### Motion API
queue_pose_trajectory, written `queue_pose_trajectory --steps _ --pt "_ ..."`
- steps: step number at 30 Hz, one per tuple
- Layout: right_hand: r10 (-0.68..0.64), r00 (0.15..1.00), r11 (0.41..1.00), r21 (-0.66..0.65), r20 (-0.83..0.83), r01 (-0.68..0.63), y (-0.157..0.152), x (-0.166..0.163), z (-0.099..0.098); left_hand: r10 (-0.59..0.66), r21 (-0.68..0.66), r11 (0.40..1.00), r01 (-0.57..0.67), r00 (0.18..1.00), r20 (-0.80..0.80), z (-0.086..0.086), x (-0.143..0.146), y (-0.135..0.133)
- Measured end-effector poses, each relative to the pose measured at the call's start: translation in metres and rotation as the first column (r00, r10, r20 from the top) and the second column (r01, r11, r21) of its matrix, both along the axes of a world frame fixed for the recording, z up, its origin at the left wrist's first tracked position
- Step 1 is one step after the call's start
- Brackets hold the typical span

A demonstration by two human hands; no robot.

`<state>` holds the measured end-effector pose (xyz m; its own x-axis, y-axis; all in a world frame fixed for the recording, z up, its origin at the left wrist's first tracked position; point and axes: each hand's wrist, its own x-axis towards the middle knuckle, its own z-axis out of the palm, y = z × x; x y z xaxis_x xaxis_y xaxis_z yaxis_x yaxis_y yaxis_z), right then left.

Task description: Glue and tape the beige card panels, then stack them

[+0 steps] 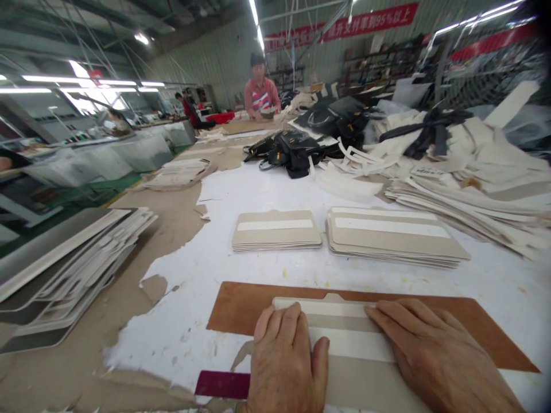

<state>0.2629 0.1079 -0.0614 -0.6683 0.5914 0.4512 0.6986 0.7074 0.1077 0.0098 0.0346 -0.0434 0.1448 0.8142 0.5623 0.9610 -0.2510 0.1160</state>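
Note:
A beige panel (357,378) with white strips and a small tab at its far edge lies in front of me, its near part running out of view. My left hand (286,355) rests flat on its left side, fingers stretched forward and thumb apart. On the right side my right hand (426,344) lies flat, fingers pointing inward. Under the panel's far edge is a long brown leather-like piece (241,307), showing on both sides. A dark purple strip (221,384) lies just left of my left hand.
Two stacks of beige panels, a smaller one (275,232) and a wider one (391,238), lie beyond the brown piece. Grey and white panels (86,269) are piled at left. Black bags (293,149) and cream offcuts (465,201) fill the back right. A person (262,94) stands at the far end.

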Motion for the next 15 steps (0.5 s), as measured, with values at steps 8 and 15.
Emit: queue_pose_trajectory --steps 8,15 --pt "-0.244 0.969 0.969 0.011 -0.043 0.245 0.005 0.044 -0.001 -0.025 0.041 0.999 0.024 0.999 0.028 0.012 -0.012 -0.003" --pt "-0.169 0.948 0.985 -0.068 -0.268 0.156 -0.026 0.048 -0.011 0.088 -0.034 0.995 -0.092 0.992 -0.090 -0.003 -0.072 -0.039"
